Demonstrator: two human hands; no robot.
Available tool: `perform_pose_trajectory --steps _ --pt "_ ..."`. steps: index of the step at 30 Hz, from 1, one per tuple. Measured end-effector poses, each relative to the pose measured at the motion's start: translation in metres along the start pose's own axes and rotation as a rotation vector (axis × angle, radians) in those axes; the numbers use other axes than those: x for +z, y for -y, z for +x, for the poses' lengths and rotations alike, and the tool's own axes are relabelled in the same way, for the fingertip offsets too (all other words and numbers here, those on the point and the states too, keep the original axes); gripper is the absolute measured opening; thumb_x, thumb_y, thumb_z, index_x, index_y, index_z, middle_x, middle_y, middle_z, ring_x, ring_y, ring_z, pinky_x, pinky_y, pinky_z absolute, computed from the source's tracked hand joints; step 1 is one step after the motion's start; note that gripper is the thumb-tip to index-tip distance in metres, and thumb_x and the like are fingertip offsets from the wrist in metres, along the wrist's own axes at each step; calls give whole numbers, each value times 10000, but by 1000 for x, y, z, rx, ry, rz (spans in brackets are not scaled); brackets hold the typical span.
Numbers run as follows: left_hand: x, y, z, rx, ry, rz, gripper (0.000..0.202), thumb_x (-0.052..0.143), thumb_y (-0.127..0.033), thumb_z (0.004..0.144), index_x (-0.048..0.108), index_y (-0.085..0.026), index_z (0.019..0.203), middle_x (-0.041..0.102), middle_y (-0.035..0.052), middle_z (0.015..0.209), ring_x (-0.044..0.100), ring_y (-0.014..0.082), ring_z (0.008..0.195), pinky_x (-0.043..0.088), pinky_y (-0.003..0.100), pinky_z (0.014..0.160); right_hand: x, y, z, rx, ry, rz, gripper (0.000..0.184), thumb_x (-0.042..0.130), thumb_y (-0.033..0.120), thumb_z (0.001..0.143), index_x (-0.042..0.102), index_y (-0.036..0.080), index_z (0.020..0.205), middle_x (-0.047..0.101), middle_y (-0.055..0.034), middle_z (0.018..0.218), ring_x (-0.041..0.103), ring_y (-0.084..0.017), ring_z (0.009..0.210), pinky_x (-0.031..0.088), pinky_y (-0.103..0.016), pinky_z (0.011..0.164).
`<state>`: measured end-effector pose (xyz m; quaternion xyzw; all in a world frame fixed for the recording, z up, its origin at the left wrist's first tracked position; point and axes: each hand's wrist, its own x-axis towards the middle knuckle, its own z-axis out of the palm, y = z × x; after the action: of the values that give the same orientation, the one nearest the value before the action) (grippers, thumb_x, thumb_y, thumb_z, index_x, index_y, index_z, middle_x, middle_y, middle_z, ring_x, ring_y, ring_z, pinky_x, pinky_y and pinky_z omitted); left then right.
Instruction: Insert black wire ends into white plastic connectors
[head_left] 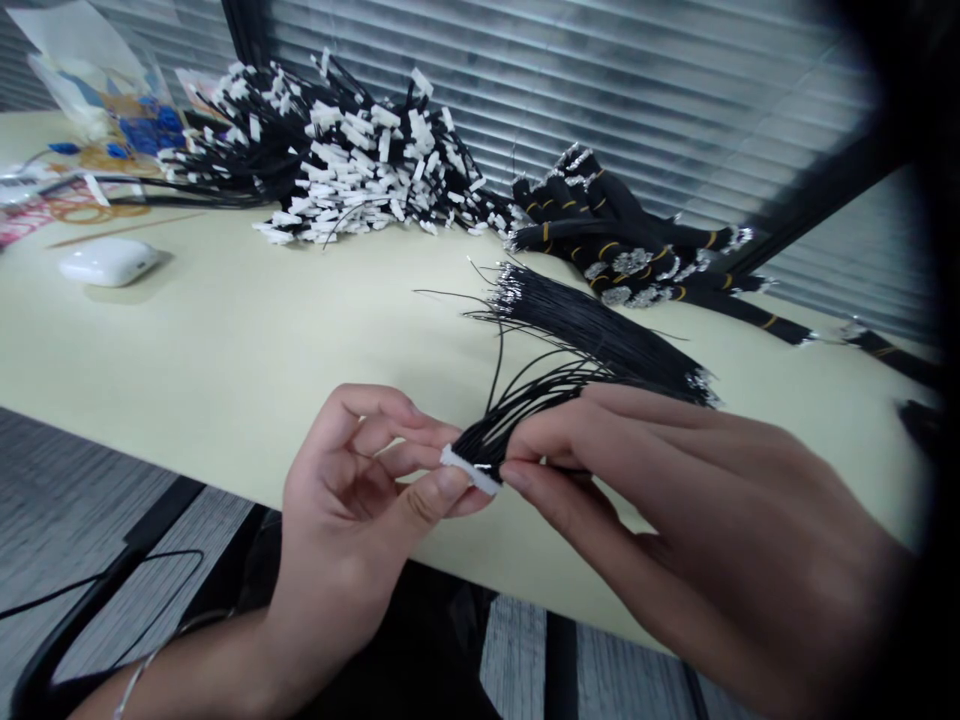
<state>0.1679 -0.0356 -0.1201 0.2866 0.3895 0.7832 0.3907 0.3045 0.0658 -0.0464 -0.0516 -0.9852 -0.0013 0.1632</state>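
Observation:
My left hand (352,500) pinches a small white connector (470,470) between thumb and fingers at the table's near edge. Thin black wires (517,400) run out of the connector and fan up and to the right. My right hand (660,490) holds these wires just behind the connector, its fingertips touching the connector's right end. A loose bundle of black wires with bare metal tips (592,330) lies on the table right behind my hands.
A big pile of black wires with white connectors (352,170) lies at the back of the pale table (225,340). Banded black wire bundles (637,250) sit at the back right. A white case (109,262) and plastic bags (97,90) are at the far left.

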Motion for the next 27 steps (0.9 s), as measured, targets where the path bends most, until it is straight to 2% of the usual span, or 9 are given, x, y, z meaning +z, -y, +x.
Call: perform_pose_trajectory --steps 7,10,14,21,27 --pt "1 0 0 -1 -18 30 276 694 -26 760 567 -227 900 650 -63 813 677 82 671 615 179 672 -1 1 4 -6 -40 0 242 451 10 788 591 168 668 657 10 786 544 -129 573 303 -317 485" --pt "1 -1 0 -13 -21 39 280 695 -28 759 564 -232 900 655 -66 811 681 88 671 617 180 665 -1 2 3 17 -29 18 229 454 36 819 601 164 696 652 6 789 542 -135 595 309 -316 495" --pt "1 0 0 -14 -13 30 272 687 -23 769 559 -225 900 648 -76 810 666 63 645 617 175 678 -1 2 1 41 -10 48 226 454 1 775 615 156 740 639 9 775 517 -133 596 309 -304 495" --pt "1 0 0 -10 -29 38 279 699 -24 746 573 -228 888 673 -49 815 692 113 674 620 210 661 -2 1 5 52 32 59 231 450 7 788 593 162 692 623 8 736 505 -122 585 326 -291 499" --pt "2 -2 -1 -22 -33 48 284 698 -29 747 571 -241 885 660 -49 800 683 114 647 620 225 651 -3 1 4 57 49 63 257 427 28 821 561 177 661 604 3 712 511 -141 605 329 -307 507"
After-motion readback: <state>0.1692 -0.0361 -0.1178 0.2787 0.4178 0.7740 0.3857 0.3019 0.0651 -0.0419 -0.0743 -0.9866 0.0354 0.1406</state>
